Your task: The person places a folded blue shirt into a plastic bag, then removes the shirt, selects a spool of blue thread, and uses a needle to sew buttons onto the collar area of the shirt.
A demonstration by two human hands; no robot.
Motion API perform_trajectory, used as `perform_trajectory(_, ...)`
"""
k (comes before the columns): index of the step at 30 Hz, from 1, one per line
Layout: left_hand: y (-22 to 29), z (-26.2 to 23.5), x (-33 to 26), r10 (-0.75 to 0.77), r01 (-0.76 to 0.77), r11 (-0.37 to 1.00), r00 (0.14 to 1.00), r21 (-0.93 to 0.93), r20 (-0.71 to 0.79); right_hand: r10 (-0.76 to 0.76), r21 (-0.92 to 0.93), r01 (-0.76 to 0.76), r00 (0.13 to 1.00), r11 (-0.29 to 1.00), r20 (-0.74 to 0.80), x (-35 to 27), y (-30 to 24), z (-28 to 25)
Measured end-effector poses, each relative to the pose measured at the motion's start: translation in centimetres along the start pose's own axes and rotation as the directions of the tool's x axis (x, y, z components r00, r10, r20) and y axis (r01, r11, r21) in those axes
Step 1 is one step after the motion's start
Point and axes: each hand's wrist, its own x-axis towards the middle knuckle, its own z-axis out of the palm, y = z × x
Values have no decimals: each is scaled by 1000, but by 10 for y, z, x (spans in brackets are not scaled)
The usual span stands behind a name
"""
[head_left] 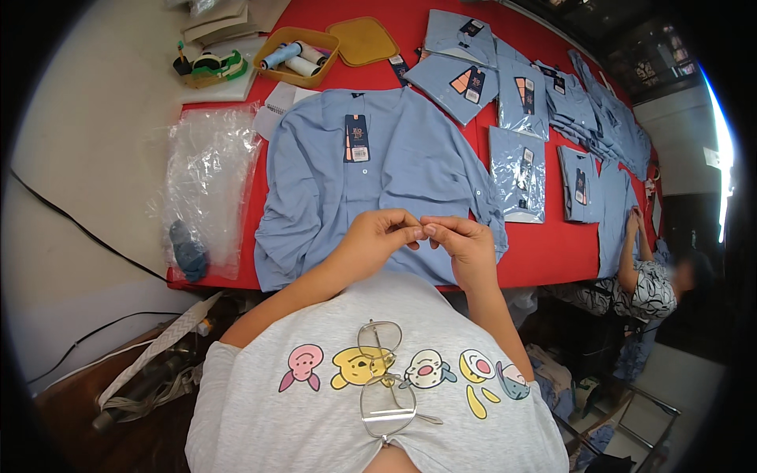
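Observation:
A light blue blouse [315,189] lies spread on the red table covering with its neck at the far side. On its front, near the neckline, is a dark blue hang tag [356,135] with a white label. My left hand [385,236] and my right hand [464,240] meet over the blouse's near part. Thumbs and forefingers are pinched tip to tip. Whatever lies between the fingertips, if anything, is too small to make out.
Clear plastic bags [206,181] lie at the left with a dark cloth bundle [188,251]. Behind are a tape dispenser [221,69] and a yellow box [315,76] of thread spools. Folded, tagged blouses [516,185] fill the right. A co-worker [650,284] handles blue fabric at far right.

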Motion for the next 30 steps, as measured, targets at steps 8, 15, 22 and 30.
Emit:
perform_trajectory(8, 0, -6, -3, 8, -8, 1000, 1000, 8, -13, 169, 230, -175, 984, 957, 47, 4, 5, -2)
perform_trajectory(15, 6, -11, -5, -59, 59, 993, 998, -103, -4, 95, -3, -95, 994, 995, 53, 4, -9, -1)
perform_trajectory(22, 10, -10, -5, -105, 108, 983, 994, -150, 31, 97, 39, -101, 991, 994, 95, 0, -11, 2)
perform_trajectory(30, 8, -6, -2, -111, 122, 962, 992, -245, 58, 126, -16, -126, 990, 992, 58, -3, -10, 0)
